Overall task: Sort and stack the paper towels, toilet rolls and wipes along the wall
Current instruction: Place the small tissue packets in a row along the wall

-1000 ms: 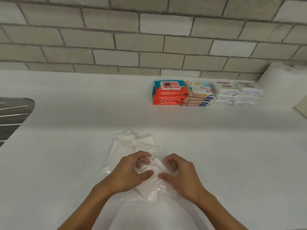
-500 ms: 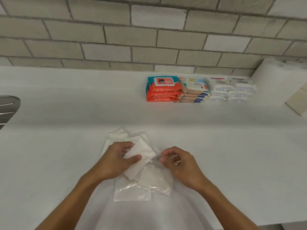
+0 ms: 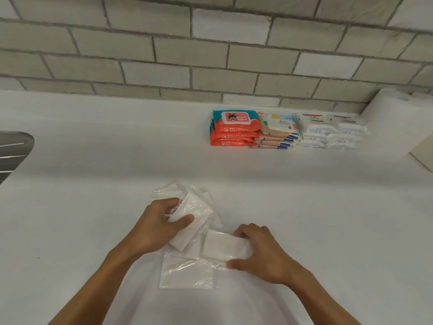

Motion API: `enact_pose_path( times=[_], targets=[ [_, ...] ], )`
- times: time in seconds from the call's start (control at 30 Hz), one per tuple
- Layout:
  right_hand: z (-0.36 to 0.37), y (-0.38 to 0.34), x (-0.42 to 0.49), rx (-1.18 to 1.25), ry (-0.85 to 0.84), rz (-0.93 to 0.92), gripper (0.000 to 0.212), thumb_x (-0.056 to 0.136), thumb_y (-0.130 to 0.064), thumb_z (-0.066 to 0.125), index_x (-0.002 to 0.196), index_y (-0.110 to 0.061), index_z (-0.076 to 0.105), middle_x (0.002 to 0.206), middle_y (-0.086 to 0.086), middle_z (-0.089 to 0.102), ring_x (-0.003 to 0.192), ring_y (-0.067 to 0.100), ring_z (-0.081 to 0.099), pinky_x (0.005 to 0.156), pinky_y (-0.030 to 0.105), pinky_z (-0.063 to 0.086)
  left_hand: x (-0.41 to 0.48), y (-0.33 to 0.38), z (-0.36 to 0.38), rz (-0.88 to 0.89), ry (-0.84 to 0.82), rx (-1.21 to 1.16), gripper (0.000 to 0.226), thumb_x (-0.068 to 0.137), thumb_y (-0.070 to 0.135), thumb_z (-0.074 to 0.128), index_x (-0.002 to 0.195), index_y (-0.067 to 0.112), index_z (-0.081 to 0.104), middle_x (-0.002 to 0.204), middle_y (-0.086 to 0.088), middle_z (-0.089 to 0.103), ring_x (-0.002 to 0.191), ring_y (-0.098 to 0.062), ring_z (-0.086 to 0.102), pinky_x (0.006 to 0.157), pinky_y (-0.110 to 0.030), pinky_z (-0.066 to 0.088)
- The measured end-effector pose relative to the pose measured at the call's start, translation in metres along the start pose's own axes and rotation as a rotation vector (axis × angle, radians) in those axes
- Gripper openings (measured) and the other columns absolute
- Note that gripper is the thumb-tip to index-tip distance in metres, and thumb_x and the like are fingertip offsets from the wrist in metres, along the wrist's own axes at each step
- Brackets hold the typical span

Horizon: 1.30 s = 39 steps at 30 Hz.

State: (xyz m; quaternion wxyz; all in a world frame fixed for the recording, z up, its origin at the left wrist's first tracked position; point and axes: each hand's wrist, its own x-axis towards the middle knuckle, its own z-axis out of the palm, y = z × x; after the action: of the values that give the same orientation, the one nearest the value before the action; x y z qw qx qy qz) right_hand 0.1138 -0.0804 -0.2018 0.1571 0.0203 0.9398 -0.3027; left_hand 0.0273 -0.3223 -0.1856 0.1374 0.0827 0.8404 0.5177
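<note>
Several clear-wrapped white tissue packs lie in a loose pile on the white counter (image 3: pixel 70 207) near me. My left hand (image 3: pixel 157 228) grips one pack (image 3: pixel 192 209), thumb across its top, lifted at the pile's upper left. My right hand (image 3: pixel 260 252) grips another pack (image 3: pixel 222 247) between thumb and fingers, just right of the pile. A flat pack (image 3: pixel 186 274) lies below both. Along the brick wall stand an orange wipes stack (image 3: pixel 234 130), a beige wipes stack (image 3: pixel 277 132) and white wipes stacks (image 3: pixel 330 134).
A white paper towel roll (image 3: pixel 396 118) stands against the wall at the far right, beside a beige object (image 3: pixel 424 153) at the frame edge. A metal sink (image 3: pixel 11 148) shows at the left edge.
My left hand has lifted its pack up and to the left of the pile. My right hand has moved down and taken hold of a second pack.
</note>
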Motion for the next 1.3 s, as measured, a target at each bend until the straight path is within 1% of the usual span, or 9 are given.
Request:
enact_pose_path(
  times=[0.13, 0.3, 0.43, 0.6, 0.77, 0.9, 1.03, 1.2, 1.3],
  targets=[
    [-0.013, 0.006, -0.003, 0.310, 0.057, -0.036, 0.031, 0.077, -0.016, 0.078, 0.098, -0.032, 0.061, 0.098, -0.013, 0.066, 0.080, 0.004, 0.061, 0.064, 0.014, 0.048, 0.000, -0.001, 0.001, -0.016, 0.011, -0.012, 0.009, 0.085, 0.023, 0.076, 0.094, 0.022, 0.075, 0.091, 0.004, 0.075, 0.080, -0.011, 0.071, 0.077, -0.032, 0.058],
    [-0.027, 0.003, -0.005, 0.667, 0.111, -0.031, 0.062, 0.073, 0.004, 0.080, 0.120, -0.031, 0.060, 0.108, 0.006, 0.062, 0.063, -0.001, 0.055, 0.065, 0.014, 0.047, 0.003, 0.000, -0.005, -0.018, 0.048, -0.043, 0.006, 0.085, 0.021, 0.075, 0.090, 0.019, 0.074, 0.088, 0.000, 0.074, 0.078, -0.016, 0.070, 0.070, -0.027, 0.056],
    [-0.028, -0.005, 0.005, 0.902, 0.224, 0.016, 0.054, 0.074, -0.001, 0.081, 0.115, -0.032, 0.064, 0.099, 0.028, 0.064, 0.086, 0.014, 0.070, 0.081, 0.035, 0.058, 0.010, -0.002, -0.015, -0.010, 0.079, -0.086, 0.003, 0.086, 0.021, 0.075, 0.088, 0.022, 0.073, 0.083, 0.009, 0.075, 0.072, -0.008, 0.070, 0.058, -0.016, 0.051],
    [-0.029, -0.017, 0.032, 1.134, 0.386, 0.061, 0.017, 0.084, -0.005, 0.071, 0.100, -0.010, 0.071, 0.099, 0.014, 0.073, 0.092, 0.032, 0.069, 0.080, 0.039, 0.055, 0.027, -0.006, -0.028, -0.013, 0.151, -0.139, 0.005, 0.087, 0.017, 0.073, 0.084, 0.021, 0.071, 0.068, 0.012, 0.071, 0.058, -0.003, 0.065, 0.053, -0.011, 0.046],
    [-0.035, -0.040, 0.069, 1.417, 0.372, 0.050, 0.031, 0.081, -0.012, 0.068, 0.112, -0.012, 0.066, 0.106, 0.011, 0.071, 0.096, 0.027, 0.069, 0.082, 0.046, 0.056, 0.048, -0.004, -0.043, -0.020, 0.216, -0.222, 0.003, 0.090, 0.018, 0.070, 0.091, 0.018, 0.073, 0.083, -0.001, 0.076, 0.072, -0.016, 0.072, 0.065, -0.027, 0.055],
    [-0.039, -0.062, 0.101, 1.437, 0.290, 0.014, 0.041, 0.086, 0.001, 0.064, 0.120, -0.022, 0.064, 0.114, 0.011, 0.069, 0.102, 0.032, 0.068, 0.075, 0.043, 0.060, 0.069, -0.004, -0.057, -0.024, 0.262, -0.291, 0.013, 0.097, 0.017, 0.060, 0.091, 0.014, 0.071, 0.090, -0.009, 0.074, 0.080, -0.022, 0.069, 0.071, -0.028, 0.050],
    [-0.043, -0.081, 0.135, 1.340, 0.205, 0.017, 0.071, 0.078, 0.016, 0.067, 0.130, -0.031, 0.053, 0.120, 0.016, 0.061, 0.108, 0.035, 0.064, 0.087, 0.047, 0.057, 0.094, -0.002, -0.071, -0.041, 0.327, -0.305, 0.015, 0.098, 0.015, 0.056, 0.091, 0.015, 0.069, 0.091, -0.011, 0.073, 0.084, -0.025, 0.067, 0.072, -0.030, 0.048],
    [-0.055, -0.096, 0.180, 0.921, 0.406, 0.078, 0.063, 0.075, 0.003, 0.078, 0.121, -0.027, 0.049, 0.105, -0.005, 0.060, 0.095, 0.015, 0.063, 0.069, 0.022, 0.055, 0.129, 0.000, -0.084, -0.051, 0.341, -0.304, 0.015, 0.097, 0.013, 0.055, 0.093, 0.014, 0.070, 0.093, -0.009, 0.072, 0.083, -0.020, 0.066, 0.070, -0.027, 0.047],
    [-0.062, -0.101, 0.214, 0.713, 0.485, 0.080, 0.057, 0.079, -0.004, 0.077, 0.122, -0.027, 0.047, 0.107, -0.008, 0.057, 0.093, 0.012, 0.058, 0.074, 0.021, 0.053, 0.158, 0.000, -0.087, -0.056, 0.367, -0.269, 0.014, 0.096, 0.014, 0.055, 0.093, 0.012, 0.069, 0.094, -0.010, 0.070, 0.083, -0.021, 0.064, 0.069, -0.027, 0.046]
  ],
)
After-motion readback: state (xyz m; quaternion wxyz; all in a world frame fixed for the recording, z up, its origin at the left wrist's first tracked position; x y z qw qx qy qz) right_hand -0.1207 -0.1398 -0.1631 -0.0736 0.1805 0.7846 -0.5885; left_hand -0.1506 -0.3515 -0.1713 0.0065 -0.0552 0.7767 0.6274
